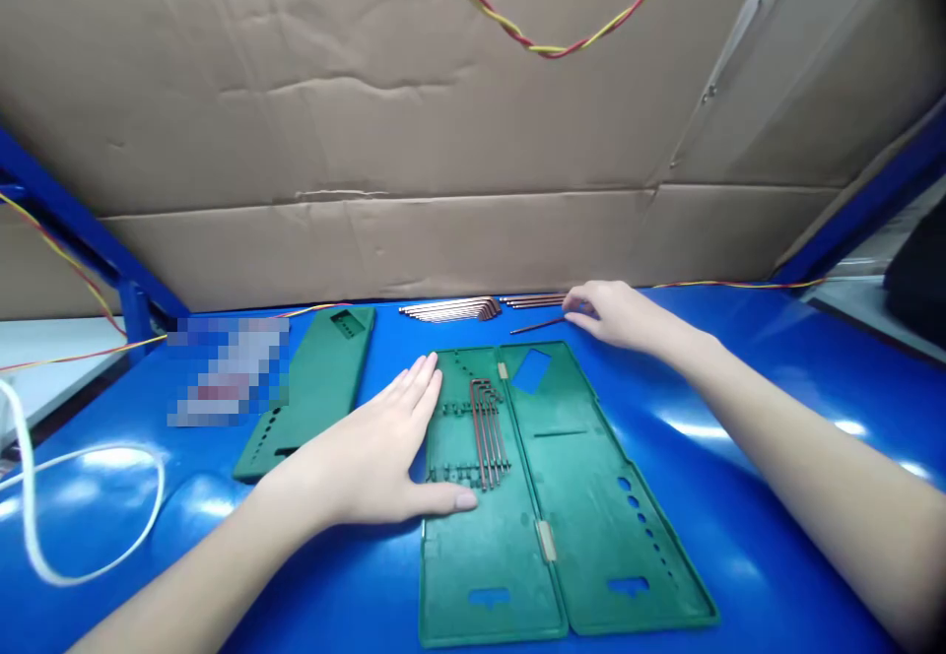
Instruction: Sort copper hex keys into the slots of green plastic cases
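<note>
- Sensibly, the left hand (380,447), fingers spread and grip empty, rests on the unfolded green case (495,546).
- Just beyond it, a hex key (536,326) (one end hidden) seems pinched in the right hand (600,315); a light, level hold suits it.

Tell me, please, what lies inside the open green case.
The open green case holds L-shaped hex keys in its left half; whatever lies under the left hand is hidden.

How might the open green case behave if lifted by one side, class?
The green case would probably fold along its middle, at the pale hinges. Its flat, moulded shape suggests stiff plastic. Its thin walls hint that it is light for its size.
</note>
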Demonstrator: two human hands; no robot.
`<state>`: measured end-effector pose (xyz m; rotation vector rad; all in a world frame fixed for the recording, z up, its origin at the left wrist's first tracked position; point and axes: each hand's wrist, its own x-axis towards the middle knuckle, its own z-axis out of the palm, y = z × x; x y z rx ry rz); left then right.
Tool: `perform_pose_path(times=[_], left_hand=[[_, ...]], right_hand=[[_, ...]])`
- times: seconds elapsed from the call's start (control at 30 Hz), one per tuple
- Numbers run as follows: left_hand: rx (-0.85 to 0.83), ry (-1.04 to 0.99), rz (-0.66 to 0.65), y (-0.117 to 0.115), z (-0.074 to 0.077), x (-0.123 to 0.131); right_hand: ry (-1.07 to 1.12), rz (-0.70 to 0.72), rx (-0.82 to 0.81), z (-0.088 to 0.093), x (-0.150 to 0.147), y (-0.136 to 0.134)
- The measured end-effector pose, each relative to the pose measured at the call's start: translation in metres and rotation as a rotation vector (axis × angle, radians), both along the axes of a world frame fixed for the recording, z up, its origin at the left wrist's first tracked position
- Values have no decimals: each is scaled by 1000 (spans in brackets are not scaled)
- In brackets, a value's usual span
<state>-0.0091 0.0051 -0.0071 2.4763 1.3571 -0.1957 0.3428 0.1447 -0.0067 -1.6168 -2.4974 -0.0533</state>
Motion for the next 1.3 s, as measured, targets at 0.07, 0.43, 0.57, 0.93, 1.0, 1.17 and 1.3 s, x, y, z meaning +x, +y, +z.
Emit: perform_pose_path(times=[0.07, 0.43, 0.57, 0.93, 1.0, 1.17, 1.3], left_hand=[[6, -12, 4, 0, -1, -1], [-2, -7, 16, -1, 1, 1], [0, -9, 15, -1, 0, 0], [6, -7, 15, -1, 0, -1], [8, -11, 14, 0, 0, -1], [12, -12, 2, 0, 0, -1], [5, 5, 11, -1, 0, -1]], right_hand=[[-86, 53, 30, 2, -11, -9], [-298, -38, -165, -4, -65, -57], [-217, -182, -179, -9, -57, -43], [-150, -151, -22, -19, -50, -32], [-97, -71, 69, -17, -53, -33], [122, 524, 72, -6, -79, -55], [135, 623, 47, -7, -101, -74]])
